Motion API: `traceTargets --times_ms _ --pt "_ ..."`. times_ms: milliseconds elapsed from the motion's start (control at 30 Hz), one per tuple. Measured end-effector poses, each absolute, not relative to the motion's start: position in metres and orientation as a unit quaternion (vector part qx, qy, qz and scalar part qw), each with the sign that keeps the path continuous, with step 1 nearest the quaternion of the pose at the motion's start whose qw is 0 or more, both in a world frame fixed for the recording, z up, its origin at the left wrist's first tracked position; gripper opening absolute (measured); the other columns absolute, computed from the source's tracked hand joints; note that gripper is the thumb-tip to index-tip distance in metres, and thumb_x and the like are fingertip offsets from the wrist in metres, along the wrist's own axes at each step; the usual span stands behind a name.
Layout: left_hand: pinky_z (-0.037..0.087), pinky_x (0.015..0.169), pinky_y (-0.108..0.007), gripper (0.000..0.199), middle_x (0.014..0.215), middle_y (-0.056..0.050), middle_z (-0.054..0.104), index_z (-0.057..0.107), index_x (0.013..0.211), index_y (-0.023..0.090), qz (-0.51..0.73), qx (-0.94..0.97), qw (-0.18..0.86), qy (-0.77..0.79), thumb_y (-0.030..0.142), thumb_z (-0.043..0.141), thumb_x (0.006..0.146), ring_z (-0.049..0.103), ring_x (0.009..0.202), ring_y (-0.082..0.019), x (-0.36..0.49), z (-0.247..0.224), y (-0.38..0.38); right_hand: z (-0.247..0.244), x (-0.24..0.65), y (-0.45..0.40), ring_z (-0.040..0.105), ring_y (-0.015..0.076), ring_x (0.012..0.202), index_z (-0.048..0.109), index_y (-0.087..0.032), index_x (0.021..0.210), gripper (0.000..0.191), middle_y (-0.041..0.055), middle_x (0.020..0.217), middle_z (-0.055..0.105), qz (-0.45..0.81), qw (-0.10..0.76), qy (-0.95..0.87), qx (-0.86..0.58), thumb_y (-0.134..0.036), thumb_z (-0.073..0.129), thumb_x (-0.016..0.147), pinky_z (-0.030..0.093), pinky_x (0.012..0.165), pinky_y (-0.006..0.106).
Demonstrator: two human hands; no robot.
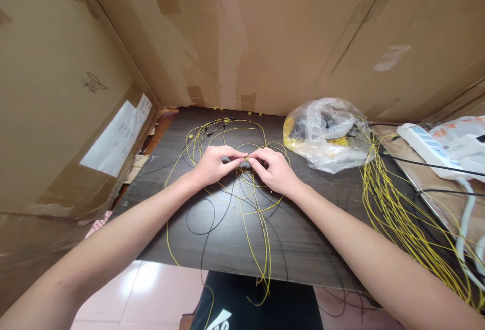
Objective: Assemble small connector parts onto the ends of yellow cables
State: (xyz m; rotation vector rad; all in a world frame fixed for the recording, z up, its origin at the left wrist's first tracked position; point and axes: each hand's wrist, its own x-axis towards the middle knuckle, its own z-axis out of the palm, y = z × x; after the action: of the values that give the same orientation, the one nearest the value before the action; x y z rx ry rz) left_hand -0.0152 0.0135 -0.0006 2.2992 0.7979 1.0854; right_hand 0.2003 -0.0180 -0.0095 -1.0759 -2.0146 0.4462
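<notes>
Two-handed, pinching a tiny yellowish piece (246,159) at the middle of the tangle, with left hand (216,164) and right hand (273,169) almost meeting, thumbs and forefingers closing narrowly on it. Keeping it just above a dark wood-grain tabletop (310,249), among wide loops of thin yellow wire (270,259) and thin black wire (214,215). Seemingly being partway along: already lying in rough coils on the far left, with slim black connector ends (209,134) resting nearby, yet still trailing loose toward and over the near edge. Hiding the piece's exact shape behind fingertips, so not revealing any finished fastening. Apparently leaving plenty unsorted too: spreading down the right side in a long, thick sheaf of yellow wires (382,193), beside a crumpled clear plastic bag (329,153) and a white, blue-marked power strip (428,148).
</notes>
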Motion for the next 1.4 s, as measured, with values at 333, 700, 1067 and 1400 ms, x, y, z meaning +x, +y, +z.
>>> traceTargets --times_ms 333,700,1067,1400 --pt "0.063 0.079 -0.03 0.013 0.092 -0.004 0.081 0.08 0.102 0.022 0.396 0.841 0.232 0.287 0.026 0.072 0.093 0.076 0.079 -0.017 -0.003 0.0 0.001 -0.012 0.202 -0.013 0.061 0.0163 0.066 0.068 -0.02 0.087 0.022 0.0018 0.077 0.071 0.254 0.44 -0.724 -0.466 -0.031 0.053 0.098 0.045 0.064 0.028" --pt "0.062 0.074 -0.027 0.015 0.088 -0.004 0.079 0.08 0.1 0.019 0.416 0.816 0.248 0.315 0.023 0.07 0.09 0.073 0.075 -0.015 -0.008 0.0 0.003 -0.008 0.2 -0.018 0.058 0.0162 0.063 0.068 -0.02 0.087 0.023 0.0016 0.071 0.068 0.225 0.424 -0.754 -0.449 -0.034 0.054 0.098 0.043 0.062 0.029" --pt "0.058 0.075 -0.029 0.015 0.084 -0.003 0.075 0.073 0.103 0.017 0.442 0.862 0.129 0.213 0.017 0.064 0.091 0.069 0.073 -0.014 -0.008 0.008 -0.003 -0.006 0.2 -0.019 0.059 0.0164 0.068 0.068 -0.019 0.086 0.031 0.002 0.074 0.067 0.248 0.409 -0.758 -0.444 -0.04 0.051 0.101 0.041 0.065 0.029" --pt "0.055 0.064 -0.027 0.023 0.085 -0.003 0.076 0.072 0.111 0.018 0.425 0.895 0.029 0.131 0.016 0.06 0.092 0.066 0.066 -0.014 -0.006 0.015 -0.012 -0.004 0.202 -0.019 0.065 0.0201 0.08 0.06 -0.02 0.077 0.049 0.0053 0.083 0.07 0.249 0.402 -0.775 -0.42 -0.053 0.038 0.107 0.045 0.076 0.033"
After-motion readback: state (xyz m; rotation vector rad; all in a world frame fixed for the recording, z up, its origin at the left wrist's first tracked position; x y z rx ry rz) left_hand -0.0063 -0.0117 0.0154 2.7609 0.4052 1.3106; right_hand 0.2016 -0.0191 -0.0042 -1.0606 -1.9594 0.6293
